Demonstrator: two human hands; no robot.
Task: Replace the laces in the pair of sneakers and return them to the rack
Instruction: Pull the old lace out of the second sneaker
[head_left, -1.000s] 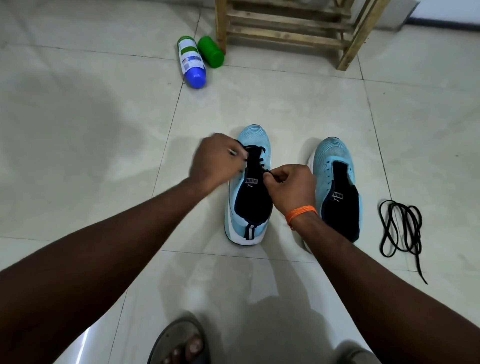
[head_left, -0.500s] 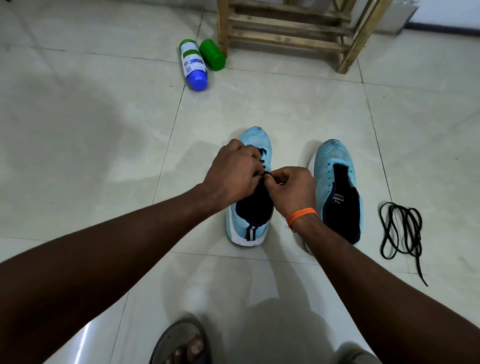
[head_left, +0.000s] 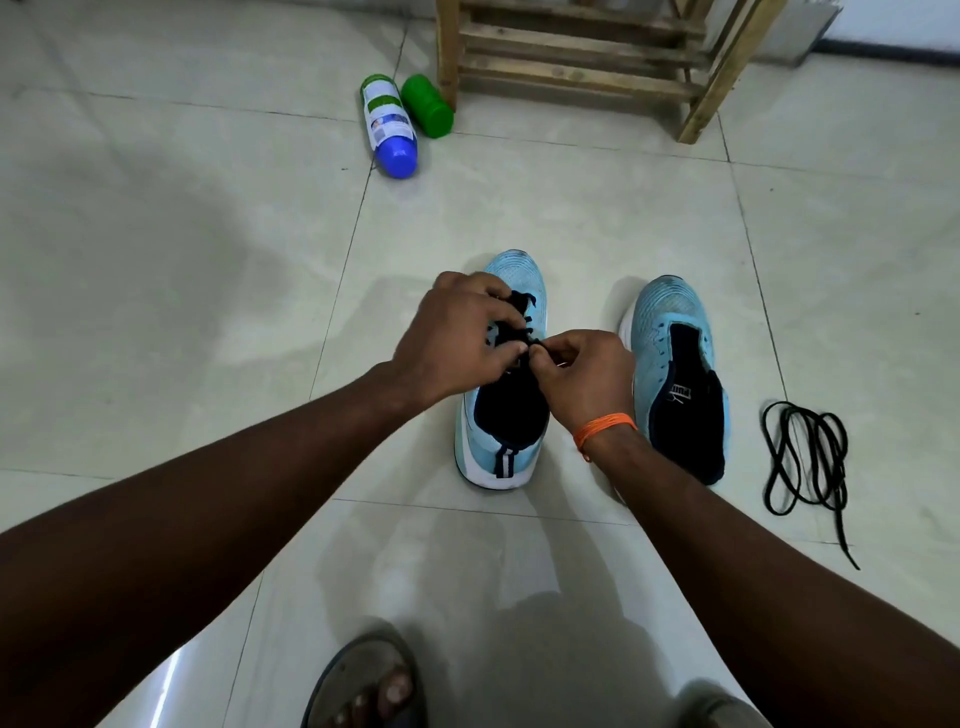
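**A:** What fills most of the view?

**B:** A pale tiled floor (head_left: 156, 260), with a wooden rack (head_left: 571, 52) standing at its far edge.

**A:** And the shoes?

**B:** Two light blue sneakers sit side by side mid-floor, toes toward the rack and well apart from it. The first sneaker (head_left: 524, 283) has a black lace (head_left: 522, 306) threaded up its front. The second sneaker (head_left: 670, 322), just to its right, shows its dark tongue and lining.

**A:** The person's hands?

**B:** Both are over the first sneaker. The left hand (head_left: 457, 338) curls its fingers onto the black lace. The right hand (head_left: 587, 379) pinches the same lace between thumb and fingertip, nearly touching the left.

**A:** Smaller things?

**B:** A loose lace (head_left: 805, 457) lies coiled on the floor right of the second sneaker. A blue-capped bottle (head_left: 389, 124) and a green bottle (head_left: 427, 106) lie beside the rack's leg. An orange band (head_left: 605, 426) circles the right wrist.
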